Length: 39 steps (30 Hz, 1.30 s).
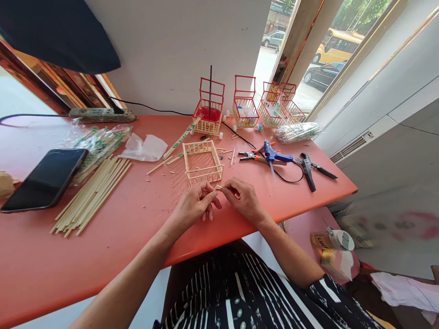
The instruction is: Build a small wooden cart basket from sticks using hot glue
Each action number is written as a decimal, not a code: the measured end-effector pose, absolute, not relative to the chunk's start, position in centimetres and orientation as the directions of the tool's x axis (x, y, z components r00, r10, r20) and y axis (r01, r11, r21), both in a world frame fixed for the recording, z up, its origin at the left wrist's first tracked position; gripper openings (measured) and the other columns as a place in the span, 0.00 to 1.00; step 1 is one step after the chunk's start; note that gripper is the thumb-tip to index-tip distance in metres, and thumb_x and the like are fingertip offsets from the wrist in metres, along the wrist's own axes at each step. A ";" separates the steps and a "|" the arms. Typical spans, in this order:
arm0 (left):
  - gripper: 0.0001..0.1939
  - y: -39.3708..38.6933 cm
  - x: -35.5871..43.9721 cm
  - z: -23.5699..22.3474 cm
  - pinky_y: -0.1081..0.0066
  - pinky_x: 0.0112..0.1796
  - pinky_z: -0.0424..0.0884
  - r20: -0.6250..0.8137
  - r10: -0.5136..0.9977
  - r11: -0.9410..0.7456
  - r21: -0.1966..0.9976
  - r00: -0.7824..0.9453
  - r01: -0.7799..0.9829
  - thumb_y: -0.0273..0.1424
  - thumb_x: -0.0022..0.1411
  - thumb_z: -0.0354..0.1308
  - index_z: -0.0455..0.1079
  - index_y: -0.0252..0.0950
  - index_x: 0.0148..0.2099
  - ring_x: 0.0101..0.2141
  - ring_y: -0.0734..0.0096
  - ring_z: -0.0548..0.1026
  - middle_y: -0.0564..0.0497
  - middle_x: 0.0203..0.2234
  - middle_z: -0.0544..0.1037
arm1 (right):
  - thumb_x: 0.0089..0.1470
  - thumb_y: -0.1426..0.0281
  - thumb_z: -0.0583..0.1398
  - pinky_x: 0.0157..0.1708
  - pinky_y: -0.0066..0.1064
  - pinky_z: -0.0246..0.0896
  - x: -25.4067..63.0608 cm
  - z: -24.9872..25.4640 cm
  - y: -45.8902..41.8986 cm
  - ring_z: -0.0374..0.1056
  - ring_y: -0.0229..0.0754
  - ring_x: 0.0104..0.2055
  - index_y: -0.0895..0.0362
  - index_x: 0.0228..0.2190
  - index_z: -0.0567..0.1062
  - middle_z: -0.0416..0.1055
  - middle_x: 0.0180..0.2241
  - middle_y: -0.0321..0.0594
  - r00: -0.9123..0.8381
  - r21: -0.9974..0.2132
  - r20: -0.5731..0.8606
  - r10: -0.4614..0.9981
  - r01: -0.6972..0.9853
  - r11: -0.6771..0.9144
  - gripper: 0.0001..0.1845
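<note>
A red table (85, 265) stands against a plain white wall (171, 50). To the right, daylight comes through a tall window (356, 18); outside are a yellow bus (339, 45), a black car (324, 73) and green leaves (368, 13). A pale side panel (394, 100) carries a slatted vent (350, 148). Dark cloth (61, 34) hangs at the upper left.

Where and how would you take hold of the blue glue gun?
The glue gun is probably best gripped by its handle, from the person's right and above: the handle juts that way, apart from the glue stick poking towards the person. Mind the black cord at the handle's end.
</note>
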<state>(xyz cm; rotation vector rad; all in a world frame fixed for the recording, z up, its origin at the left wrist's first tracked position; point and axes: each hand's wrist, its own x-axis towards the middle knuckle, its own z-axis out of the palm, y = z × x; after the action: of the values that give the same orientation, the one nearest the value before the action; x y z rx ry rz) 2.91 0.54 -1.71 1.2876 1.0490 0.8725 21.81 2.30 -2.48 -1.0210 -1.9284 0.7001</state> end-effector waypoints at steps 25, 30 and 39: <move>0.20 1.3 3.2 -2.8 0.77 0.13 0.60 -0.080 0.955 0.069 0.996 0.284 0.050 0.48 0.62 0.63 0.60 0.40 0.37 0.12 0.74 0.72 0.49 0.25 0.83 | 0.66 0.67 0.61 0.31 0.27 0.55 21.9 -3.0 2.7 0.59 0.35 0.28 0.56 0.29 0.75 0.68 0.26 0.32 -0.302 -0.767 0.371 0.878 0.434 0.473 0.12; 0.16 1.0 3.1 -2.6 0.77 0.14 0.60 -0.076 0.953 0.052 0.995 0.293 0.087 0.44 0.65 0.59 0.60 0.40 0.37 0.12 0.76 0.71 0.50 0.26 0.84 | 0.65 0.65 0.61 0.30 0.27 0.54 21.8 -3.0 2.7 0.57 0.35 0.27 0.56 0.28 0.75 0.67 0.25 0.32 -0.284 -0.781 0.355 0.891 0.434 0.449 0.13; 0.11 0.4 3.0 -2.2 0.75 0.16 0.61 -0.073 0.964 0.031 0.986 0.255 0.163 0.39 0.69 0.55 0.61 0.40 0.37 0.12 0.76 0.71 0.51 0.27 0.84 | 0.66 0.64 0.61 0.30 0.27 0.54 21.6 -2.7 2.6 0.58 0.35 0.27 0.56 0.28 0.74 0.68 0.26 0.33 -0.302 -0.777 0.340 0.891 0.444 0.447 0.14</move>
<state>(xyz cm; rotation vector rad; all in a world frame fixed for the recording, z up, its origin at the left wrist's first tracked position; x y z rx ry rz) 2.96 0.42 -2.22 1.3967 1.1464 0.8952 21.64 2.59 -2.74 -1.1222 -1.9166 0.7237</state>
